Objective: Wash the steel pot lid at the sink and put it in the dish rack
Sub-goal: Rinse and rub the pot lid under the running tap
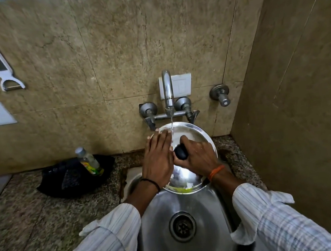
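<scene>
Steel pot lid tilting over the sink at centre frame, upper edge catching a thin stream from the tap. Gripping the black knob with the right hand, fingers clenched round it. Pressing the left hand flat on the lid's left face, fingers released and spread, rubbing rather than grasping.

Risking a slip: wet steel, soap residue likely (yellow-green smear at the lower rim), and only the knob holding the weight. Twisting in the grip likely dropping the lid into the basin. Splashing past the rim onto the speckled desk possible, the lid being angled under the stream. Sitting near at left on a dark cloth, a small bottle, open to a knock from a swinging elbow. Not showing any dish rack in frame.
</scene>
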